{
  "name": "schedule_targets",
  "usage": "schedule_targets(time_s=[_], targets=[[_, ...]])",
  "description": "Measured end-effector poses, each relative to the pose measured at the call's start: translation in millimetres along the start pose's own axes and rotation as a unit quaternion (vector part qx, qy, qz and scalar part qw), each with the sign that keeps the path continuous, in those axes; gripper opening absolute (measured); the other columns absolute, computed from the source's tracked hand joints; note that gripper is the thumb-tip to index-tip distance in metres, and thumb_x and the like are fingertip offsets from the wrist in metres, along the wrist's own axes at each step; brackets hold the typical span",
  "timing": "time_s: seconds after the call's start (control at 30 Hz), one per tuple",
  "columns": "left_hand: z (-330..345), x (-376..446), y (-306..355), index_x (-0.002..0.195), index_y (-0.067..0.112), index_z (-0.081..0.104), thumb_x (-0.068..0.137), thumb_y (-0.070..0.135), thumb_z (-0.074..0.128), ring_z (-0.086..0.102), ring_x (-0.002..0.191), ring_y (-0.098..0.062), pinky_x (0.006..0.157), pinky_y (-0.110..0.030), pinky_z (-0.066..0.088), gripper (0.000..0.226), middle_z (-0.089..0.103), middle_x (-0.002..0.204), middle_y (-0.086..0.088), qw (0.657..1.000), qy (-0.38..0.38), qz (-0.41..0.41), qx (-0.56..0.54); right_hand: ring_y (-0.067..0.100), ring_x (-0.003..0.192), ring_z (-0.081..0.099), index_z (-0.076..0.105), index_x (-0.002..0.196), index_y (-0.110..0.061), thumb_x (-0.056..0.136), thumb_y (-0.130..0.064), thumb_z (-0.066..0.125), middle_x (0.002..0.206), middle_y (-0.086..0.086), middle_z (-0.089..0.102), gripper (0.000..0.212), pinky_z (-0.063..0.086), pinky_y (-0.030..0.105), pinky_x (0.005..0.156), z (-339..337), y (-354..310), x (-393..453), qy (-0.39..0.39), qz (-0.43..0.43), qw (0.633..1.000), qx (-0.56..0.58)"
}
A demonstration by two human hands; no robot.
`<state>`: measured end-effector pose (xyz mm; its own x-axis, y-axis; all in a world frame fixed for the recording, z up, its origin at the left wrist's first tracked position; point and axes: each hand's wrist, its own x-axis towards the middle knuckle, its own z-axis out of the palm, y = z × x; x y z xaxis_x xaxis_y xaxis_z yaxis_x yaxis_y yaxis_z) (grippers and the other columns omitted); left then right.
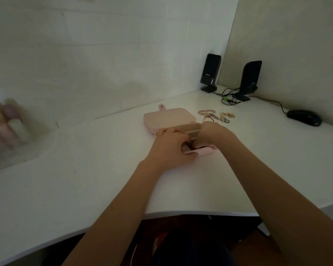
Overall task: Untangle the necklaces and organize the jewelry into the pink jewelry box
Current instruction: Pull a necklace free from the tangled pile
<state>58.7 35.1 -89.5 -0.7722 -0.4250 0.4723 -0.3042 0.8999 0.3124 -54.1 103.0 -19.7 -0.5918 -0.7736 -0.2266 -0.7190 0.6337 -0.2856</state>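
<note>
Both forearms are reaching away from the camera over the white surface (85, 179), and they are meeting at the pink jewelry box (169, 120), which is lying open near the middle of the surface. Its long axis is running left to right, with the lid part lying flat on the far side and the tray part on the near side, under the hands. The left hand (170, 148) is covering the near left part of the box, fingers curled down onto it; the right hand (211, 132) is bending in from the right at the box's right end, and its fingers seem to be working inside. Whether either hand is pinching a chain, I cannot tell, because the fingers are hiding the inside.

Loose jewelry (215, 115) is waiting on the surface just beyond the box's far right corner, well apart from the left hand. The right hand is the nearer one, so in my judgement the coming reach is going far and right, with the left hand keeping the box steady.
</note>
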Motion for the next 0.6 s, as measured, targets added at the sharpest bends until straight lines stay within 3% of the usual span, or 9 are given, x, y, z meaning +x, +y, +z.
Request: schedule_targets(time_s=[0.1,0.2,0.3,0.47,0.6], targets=[[0.0,0.6,-1.3,0.094,0.027,0.066,0.071,0.049,0.067,0.047,0.113,-0.013,0.096,-0.036,0.026,0.032,0.067,0.097,0.013,1.000,-0.012,-0.011,-0.002,0.015,0.055,0.047,0.050,0.102,-0.005,0.078,-0.015,0.070,0.071,0.006,0.049,0.032,0.039,0.023,0.049,-9.4,6.6,2.4,-0.034,0.015,0.997,0.071],[-3.1,0.2,-2.1,0.099,0.029,0.066,0.069,0.050,0.068,0.046,0.116,-0.012,0.100,-0.038,0.028,0.036,0.067,0.101,0.014,0.999,-0.023,-0.026,-0.013,0.010,0.041,0.054,0.056,0.099,0.003,0.079,-0.014,0.072,0.077,0.012,0.060,0.030,0.044,0.017,0.039,-30.3,15.3,6.6,-0.065,0.007,0.974,0.217],[-11.0,-2.9,-6.5,0.101,0.029,0.067,0.063,0.055,0.059,0.046,0.117,-0.009,0.102,-0.035,0.028,0.046,0.064,0.108,0.012,0.998,-0.023,-0.057,-0.008,0.014,0.053,0.065,0.062,0.101,0.011,0.082,-0.015,0.071,0.085,0.019,0.069,0.034,0.053,0.018,0.046,-55.0,20.1,2.7,-0.087,-0.033,0.940,0.328],[-31.9,-18.0,-24.5,0.098,0.030,0.068,0.058,0.053,0.059,0.048,0.114,-0.009,0.104,-0.037,0.030,0.047,0.058,0.101,0.013,0.994,0.002,-0.110,-0.004,0.008,0.052,0.065,0.065,0.090,0.003,0.087,-0.013,0.064,0.066,0.006,0.071,0.016,0.051,0.013,0.048,-87.7,21.5,-18.4,-0.111,-0.138,0.889,0.423],[-51.2,-32.1,-37.3,0.095,0.028,0.070,0.053,0.063,0.050,0.054,0.107,-0.014,0.100,-0.038,0.037,0.058,0.061,0.098,0.011,0.993,0.000,-0.119,0.014,0.011,0.057,0.067,0.068,0.088,-0.002,0.077,-0.014,0.068,0.072,0.008,0.071,0.017,0.054,0.016,0.052,-97.5,30.8,-28.8,-0.119,-0.178,0.854,0.475]])
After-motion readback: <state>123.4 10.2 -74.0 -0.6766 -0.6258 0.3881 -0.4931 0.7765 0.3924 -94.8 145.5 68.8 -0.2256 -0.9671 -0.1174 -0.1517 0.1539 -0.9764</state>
